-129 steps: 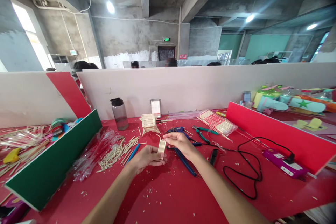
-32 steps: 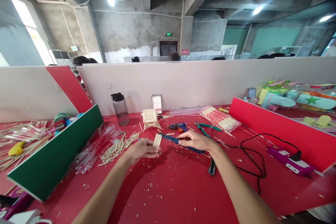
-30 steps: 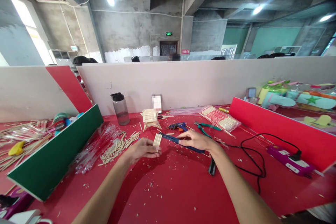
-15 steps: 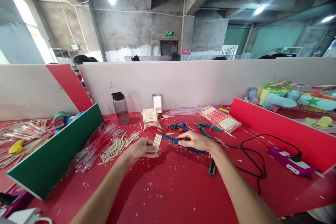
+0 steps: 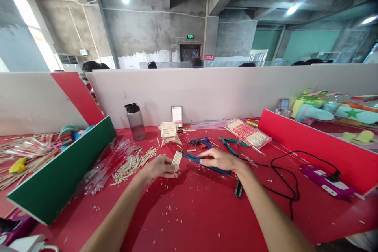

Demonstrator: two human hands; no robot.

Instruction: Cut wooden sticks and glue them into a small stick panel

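Observation:
My left hand [image 5: 164,167] is closed on a small panel of pale wooden sticks [image 5: 176,159], set side by side and tilted up above the table. Fingers of my right hand [image 5: 219,159] wrap a long, flat blue tool [image 5: 191,158]; its exact kind is hard to make out. The tool's narrow left end points at the panel's upper right edge. Just behind the panel stands a small chair-like model [image 5: 169,133] built of similar sticks. A blue glue gun [image 5: 203,142] lies beyond my right hand.
Cut sticks [image 5: 132,167] are heaped left, beside crumpled plastic wrap [image 5: 100,169]. A bottle [image 5: 136,123] and a phone [image 5: 177,115] stand at the back. To the right are green-handled pliers [image 5: 233,145], a stick pack [image 5: 248,133], a black cable [image 5: 291,183] and a purple power strip [image 5: 326,181].
The blue tool's tip has shifted slightly right and down, a little away from the stick panel's top. Both hands keep their hold and almost the same places.

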